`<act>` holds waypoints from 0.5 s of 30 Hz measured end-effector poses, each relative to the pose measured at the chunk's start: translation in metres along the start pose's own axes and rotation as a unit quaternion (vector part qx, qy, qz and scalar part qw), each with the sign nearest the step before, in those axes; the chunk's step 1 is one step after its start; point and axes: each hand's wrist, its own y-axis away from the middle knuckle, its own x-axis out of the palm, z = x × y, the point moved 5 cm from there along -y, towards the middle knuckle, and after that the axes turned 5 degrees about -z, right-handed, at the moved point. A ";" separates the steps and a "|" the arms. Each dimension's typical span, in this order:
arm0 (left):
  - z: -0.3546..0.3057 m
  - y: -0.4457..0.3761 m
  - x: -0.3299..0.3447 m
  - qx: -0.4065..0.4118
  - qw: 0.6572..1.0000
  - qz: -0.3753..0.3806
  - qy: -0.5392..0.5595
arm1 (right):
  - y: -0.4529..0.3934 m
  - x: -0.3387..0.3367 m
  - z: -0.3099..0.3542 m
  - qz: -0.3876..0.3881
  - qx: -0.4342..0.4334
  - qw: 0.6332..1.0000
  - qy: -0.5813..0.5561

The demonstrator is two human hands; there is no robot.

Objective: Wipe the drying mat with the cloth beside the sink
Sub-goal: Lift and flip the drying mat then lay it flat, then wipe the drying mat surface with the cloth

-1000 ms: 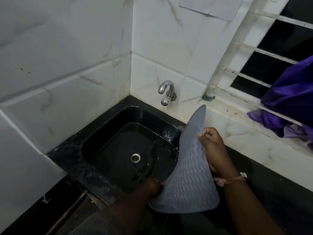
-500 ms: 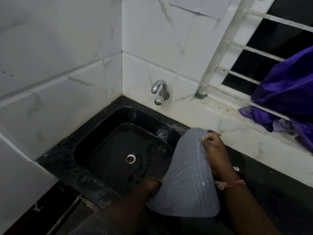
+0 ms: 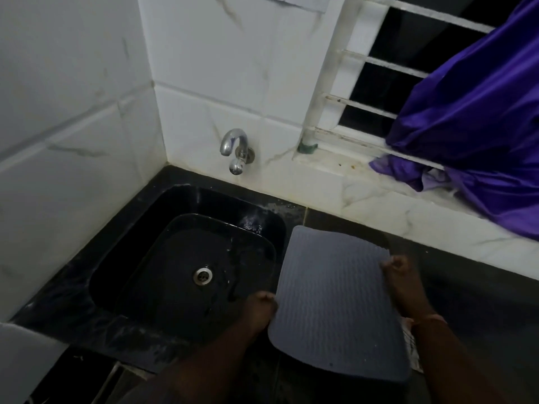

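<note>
Drying mat [image 3: 335,304] is pinched at its left edge by the left hand [image 3: 261,309] and at its far right corner by the right hand [image 3: 398,275], held over the dark counter [image 3: 466,310] just right of the sink [image 3: 186,272]. Likely risks: the wet-looking, floppy mat could be dropped or slid back into the basin; no wiping cloth can be clearly made out. White tiled walls [image 3: 73,112], tap [image 3: 236,153], barred window [image 3: 379,83] and purple fabric [image 3: 472,135] are seen around
</note>
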 end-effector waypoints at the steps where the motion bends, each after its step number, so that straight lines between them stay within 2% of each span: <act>1: -0.001 0.003 0.003 0.006 1.000 0.008 -0.022 | -0.001 0.001 -0.018 -0.018 0.029 0.999 0.003; 4: -0.002 0.010 0.010 0.020 0.996 0.022 -0.085 | 0.008 0.015 -0.061 -0.051 0.141 0.989 -0.001; 6: -0.003 0.010 0.010 0.037 0.992 0.014 -0.118 | 0.017 0.025 -0.075 -0.070 0.177 0.982 -0.020; 8: -0.005 0.012 0.009 0.052 0.986 0.013 -0.155 | 0.023 0.033 -0.081 -0.078 0.172 0.982 0.032; 13: -0.010 0.020 0.010 0.084 0.966 -0.012 -0.244 | 0.058 0.066 -0.102 -0.018 0.170 0.965 0.199; 15: -0.014 0.021 0.011 0.086 0.960 -0.025 -0.265 | 0.070 0.070 -0.106 -0.036 0.157 0.950 0.267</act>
